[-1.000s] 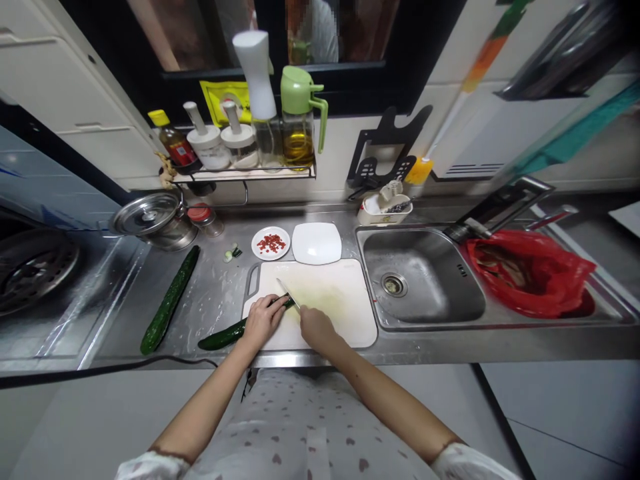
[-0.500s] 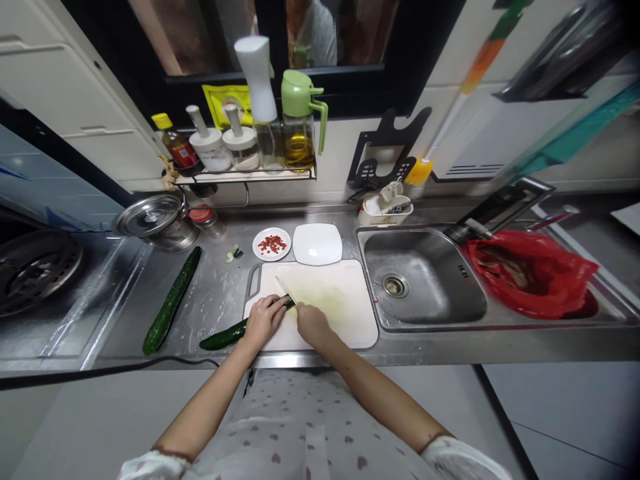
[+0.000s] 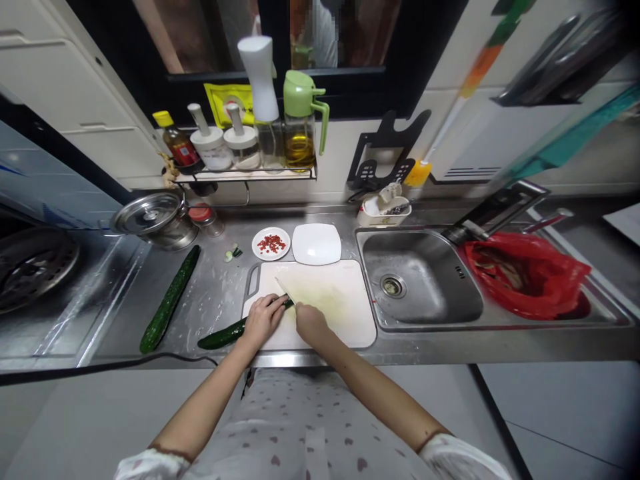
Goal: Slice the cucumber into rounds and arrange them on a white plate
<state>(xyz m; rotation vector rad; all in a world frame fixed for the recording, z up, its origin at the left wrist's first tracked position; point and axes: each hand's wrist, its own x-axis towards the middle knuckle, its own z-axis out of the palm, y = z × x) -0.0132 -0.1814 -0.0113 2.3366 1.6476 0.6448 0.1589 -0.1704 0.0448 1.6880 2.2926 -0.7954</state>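
Observation:
My left hand (image 3: pixel 263 320) is closed over a cucumber (image 3: pixel 223 335), pressing it onto the white cutting board (image 3: pixel 345 327). One end of the cucumber sticks out left past the board; the other shows just beyond my fingertips. In my right hand (image 3: pixel 311 324) is a knife (image 3: pixel 283 287), its handle hidden in my fist. The blade points up and left, against or close beside the cucumber's right end; whether it has cut in I cannot tell. A second, whole cucumber (image 3: pixel 170 300) lies on the counter to the left, near some small cucumber ends (image 3: pixel 233 253).
Behind the board sit a plate of chopped red pieces (image 3: pixel 271 244) and a white plate (image 3: pixel 317 244). The sink (image 3: pixel 425 283) is at right, with a red plastic bag (image 3: pixel 525 280) beside it. A lidded pot (image 3: pixel 154 220) and a jar (image 3: pixel 206 220) stand back left, below a bottle shelf (image 3: pixel 250 175).
The view has shifted very slightly. Both hands, the knife and the cucumber keep nearly the same places on the board.

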